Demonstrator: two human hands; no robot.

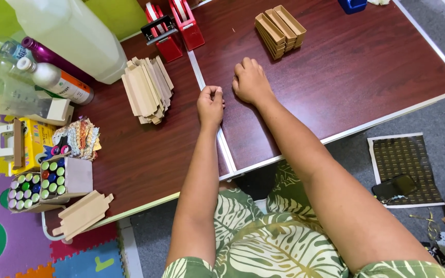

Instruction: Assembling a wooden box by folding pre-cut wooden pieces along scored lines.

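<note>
Two hands rest on the dark reddish-brown desk, both mine, both curled into loose fists with nothing in their grip. My left hand sits knuckles-down right on the pale metal seam strip that runs from near to far across the desk. My right hand lies just to the right of it, a little farther off, touching the desk top.

Nearest to my left hand, to its left and slightly farther, lies the fanned pile of flat tan cardboard blanks, near but not touching. Beyond my right hand, well apart at the far side, stands the stack of folded brown cardboard trays. Two red tape dispensers stand far off by the seam. At the near left edge sit a carton of small bottles with green, purple and blue caps and a few more tan cardboard pieces.
</note>
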